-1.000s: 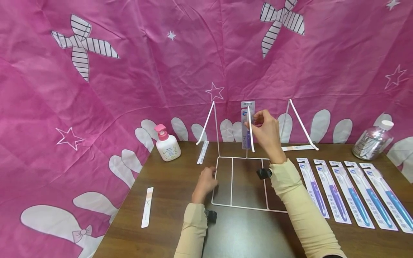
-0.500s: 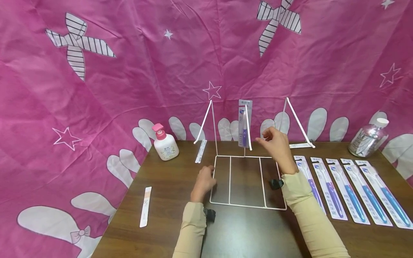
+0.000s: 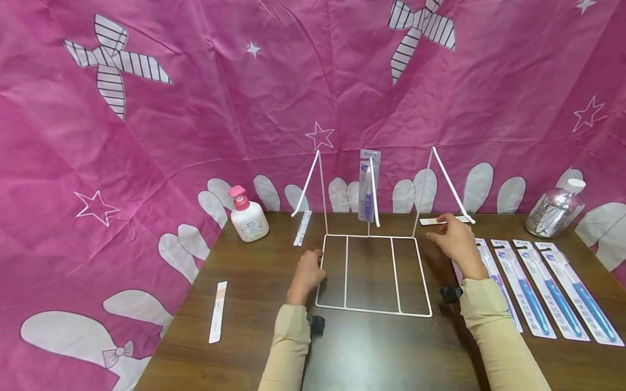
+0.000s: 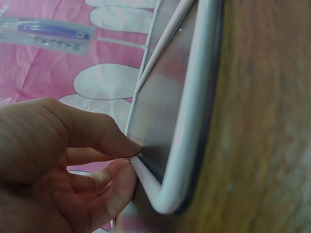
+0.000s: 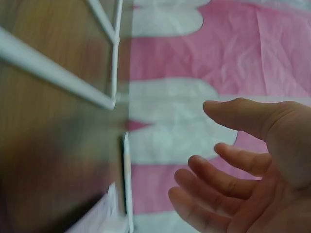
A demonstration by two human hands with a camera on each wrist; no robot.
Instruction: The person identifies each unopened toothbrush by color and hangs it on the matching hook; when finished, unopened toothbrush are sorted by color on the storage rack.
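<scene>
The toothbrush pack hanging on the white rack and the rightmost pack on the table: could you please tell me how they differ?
The hanging pack hangs upright from the middle hook of the white rack, while the rightmost pack lies flat on the table. The hanging pack's brush has a purple handle; the rightmost pack's is blue. Both hold one toothbrush in printed packaging.

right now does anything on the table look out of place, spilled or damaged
Nothing looks spilled or damaged. Mildly odd are the narrow, flat white strips, scattered at differing angles on the brown wood-grain table: one at left, two farther back, while the packaged plastic toothbrushes at right lie in a tidy row.
</scene>
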